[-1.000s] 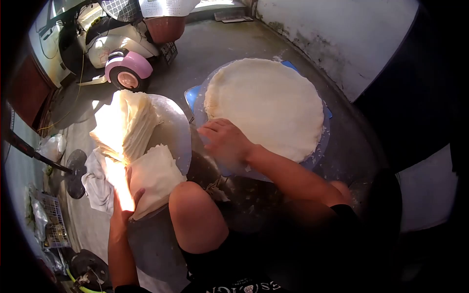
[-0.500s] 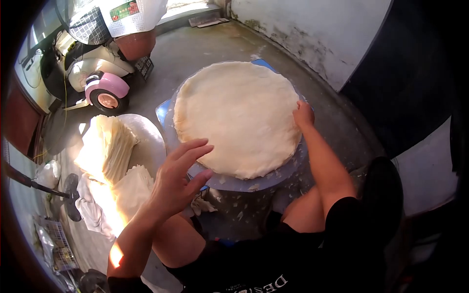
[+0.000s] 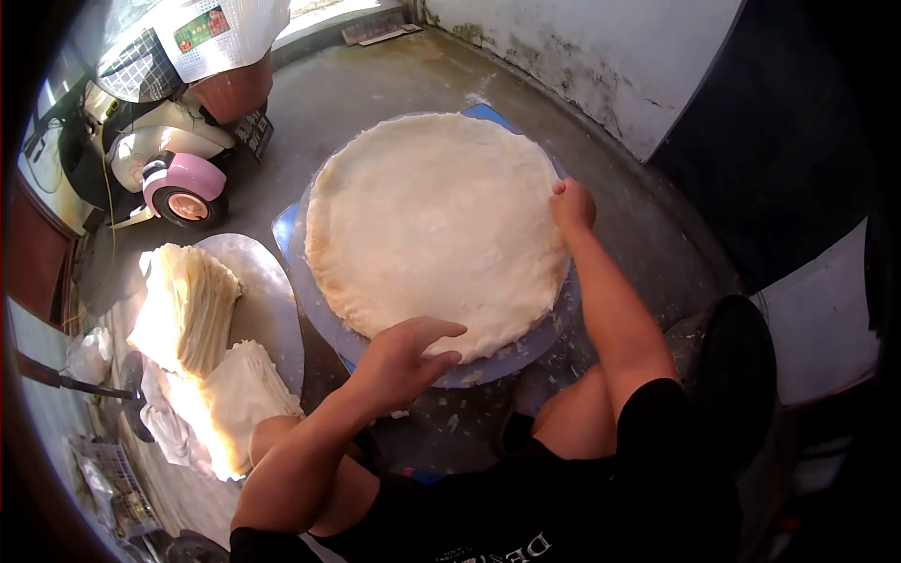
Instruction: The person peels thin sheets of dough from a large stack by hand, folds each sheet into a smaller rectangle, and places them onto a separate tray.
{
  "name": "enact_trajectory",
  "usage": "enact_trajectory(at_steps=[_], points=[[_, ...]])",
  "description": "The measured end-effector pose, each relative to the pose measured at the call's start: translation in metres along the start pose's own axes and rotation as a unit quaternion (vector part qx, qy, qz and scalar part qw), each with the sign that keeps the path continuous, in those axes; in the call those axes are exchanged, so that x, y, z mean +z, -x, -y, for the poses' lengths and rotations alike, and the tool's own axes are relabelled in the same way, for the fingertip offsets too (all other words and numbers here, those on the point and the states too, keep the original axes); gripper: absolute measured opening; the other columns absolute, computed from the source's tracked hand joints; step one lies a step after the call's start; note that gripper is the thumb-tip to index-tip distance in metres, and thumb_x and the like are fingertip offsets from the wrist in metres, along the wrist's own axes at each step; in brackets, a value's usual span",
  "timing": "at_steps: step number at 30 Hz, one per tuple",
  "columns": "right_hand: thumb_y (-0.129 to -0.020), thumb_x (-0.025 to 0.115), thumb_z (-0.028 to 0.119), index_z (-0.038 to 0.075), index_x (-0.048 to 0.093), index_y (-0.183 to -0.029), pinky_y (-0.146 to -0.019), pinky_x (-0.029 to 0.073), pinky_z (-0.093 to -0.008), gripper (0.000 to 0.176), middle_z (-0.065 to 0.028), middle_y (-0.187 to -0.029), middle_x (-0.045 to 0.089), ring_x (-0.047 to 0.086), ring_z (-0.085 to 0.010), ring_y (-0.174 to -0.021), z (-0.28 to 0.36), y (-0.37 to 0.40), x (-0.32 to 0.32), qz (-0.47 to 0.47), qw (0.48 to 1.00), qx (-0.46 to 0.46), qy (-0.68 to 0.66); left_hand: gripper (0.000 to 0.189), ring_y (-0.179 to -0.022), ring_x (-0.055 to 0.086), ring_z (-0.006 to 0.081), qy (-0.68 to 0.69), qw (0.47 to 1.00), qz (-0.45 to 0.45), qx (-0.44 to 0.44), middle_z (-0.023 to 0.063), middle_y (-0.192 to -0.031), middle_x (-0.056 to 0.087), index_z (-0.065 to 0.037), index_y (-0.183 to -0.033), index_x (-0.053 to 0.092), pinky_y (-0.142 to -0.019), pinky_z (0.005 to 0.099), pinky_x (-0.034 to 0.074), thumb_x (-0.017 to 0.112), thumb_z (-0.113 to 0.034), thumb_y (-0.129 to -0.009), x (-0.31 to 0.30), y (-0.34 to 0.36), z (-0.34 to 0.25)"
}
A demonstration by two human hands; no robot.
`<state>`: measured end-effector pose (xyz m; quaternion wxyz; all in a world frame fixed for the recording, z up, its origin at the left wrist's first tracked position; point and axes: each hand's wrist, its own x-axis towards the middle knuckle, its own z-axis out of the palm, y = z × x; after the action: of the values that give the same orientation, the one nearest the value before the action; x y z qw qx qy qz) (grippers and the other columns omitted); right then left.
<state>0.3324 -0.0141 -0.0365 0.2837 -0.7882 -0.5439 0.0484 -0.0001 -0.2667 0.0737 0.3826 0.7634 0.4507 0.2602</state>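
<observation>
A large round sheet of pale dough lies spread on a round grey board, covering most of it. At the dough's near edge is my left hand, open, thumb apart and fingers reaching forward over the rim. My right hand is closed at the right edge, its fingers curled on the dough's border. Left of the board stand a tall stack of cut dough sheets and a lower stack, both partly in bright sun.
A second round board lies under the stacks, and a crumpled pale cloth beside them. Blue corners show beneath the main board. A scooter with a pink fender stands at the upper left, a stained white wall at the back right.
My left hand has moved right and down to the near edge of the dough. My right hand stays closed at the right edge. The whole view has shifted slightly.
</observation>
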Motion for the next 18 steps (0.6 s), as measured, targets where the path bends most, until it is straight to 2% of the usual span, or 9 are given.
enact_trajectory(at_steps=[3,5,6,12,14,16,18], points=[[-0.08,0.065,0.014,0.011,0.072,-0.084,-0.077,0.054,-0.0461,0.009,-0.0151,-0.105,0.07,0.068,-0.0361,-0.094,-0.002,0.001,-0.001,0.013,1.0,-0.022,0.002,0.032,-0.107,0.067,0.0314,-0.009,1.0,0.009,-0.016,0.014,-0.115,0.071,-0.008,-0.121,0.069,-0.092,0.0382,0.053,0.072,-0.016,-0.09,-0.001,0.0,-0.001],[-0.081,0.065,0.015,0.011,0.072,-0.08,-0.076,0.055,-0.0466,0.008,-0.0138,-0.099,0.07,0.068,-0.0361,-0.09,0.001,0.004,0.001,-0.054,0.996,-0.057,0.032,0.032,-0.106,0.068,0.0312,0.002,1.0,0.009,-0.02,0.0142,-0.114,0.071,-0.008,-0.12,0.069,-0.091,0.0378,0.053,0.072,-0.016,-0.09,0.0,0.004,-0.003],[-0.081,0.065,0.015,0.011,0.072,-0.08,-0.076,0.055,-0.0466,0.008,-0.0138,-0.099,0.07,0.068,-0.0361,-0.09,0.001,0.003,0.002,-0.054,0.996,-0.059,0.031,0.031,-0.106,0.068,0.031,0.012,1.0,0.008,-0.023,0.0143,-0.113,0.071,-0.008,-0.12,0.069,-0.09,0.0374,0.053,0.072,-0.016,-0.09,0.0,0.006,-0.005],[-0.084,0.066,0.017,0.012,0.074,-0.084,-0.079,0.055,-0.0465,0.01,-0.0142,-0.102,0.068,0.068,-0.0358,-0.092,0.011,0.004,0.005,-0.054,0.993,-0.068,0.075,0.031,-0.103,0.069,0.0297,0.019,1.0,-0.005,0.003,0.0138,-0.111,0.072,-0.008,-0.12,0.069,-0.086,0.0359,0.054,0.073,-0.016,-0.09,0.003,0.015,0.006],[-0.084,0.069,0.018,0.012,0.076,-0.088,-0.082,0.056,-0.0464,0.01,-0.0143,-0.107,0.068,0.068,-0.0362,-0.096,0.012,-0.002,0.008,-0.111,0.99,-0.087,0.02,0.031,-0.103,0.069,0.0296,0.015,1.0,0.0,-0.013,0.0136,-0.111,0.072,-0.008,-0.12,0.069,-0.086,0.036,0.054,0.073,-0.016,-0.09,0.001,0.018,0.004],[-0.082,0.072,0.018,0.011,0.076,-0.089,-0.082,0.056,-0.0461,0.011,-0.0146,-0.106,0.069,0.069,-0.0363,-0.097,0.019,-0.011,0.003,-0.094,0.991,-0.085,0.032,0.031,-0.103,0.069,0.0294,0.013,0.999,0.003,-0.031,0.0135,-0.111,0.072,-0.008,-0.12,0.069,-0.086,0.0362,0.054,0.073,-0.016,-0.09,0.001,0.019,0.006],[-0.08,0.074,0.019,0.011,0.077,-0.09,-0.082,0.056,-0.0459,0.013,-0.0148,-0.104,0.071,0.069,-0.0363,-0.097,0.018,-0.02,0.004,-0.074,0.993,-0.077,0.047,0.032,-0.102,0.069,0.0303,-0.001,1.0,0.0,-0.006,0.0134,-0.109,0.072,-0.008,-0.12,0.068,-0.086,0.0372,0.054,0.072,-0.017,-0.09,0.003,0.019,0.008]])
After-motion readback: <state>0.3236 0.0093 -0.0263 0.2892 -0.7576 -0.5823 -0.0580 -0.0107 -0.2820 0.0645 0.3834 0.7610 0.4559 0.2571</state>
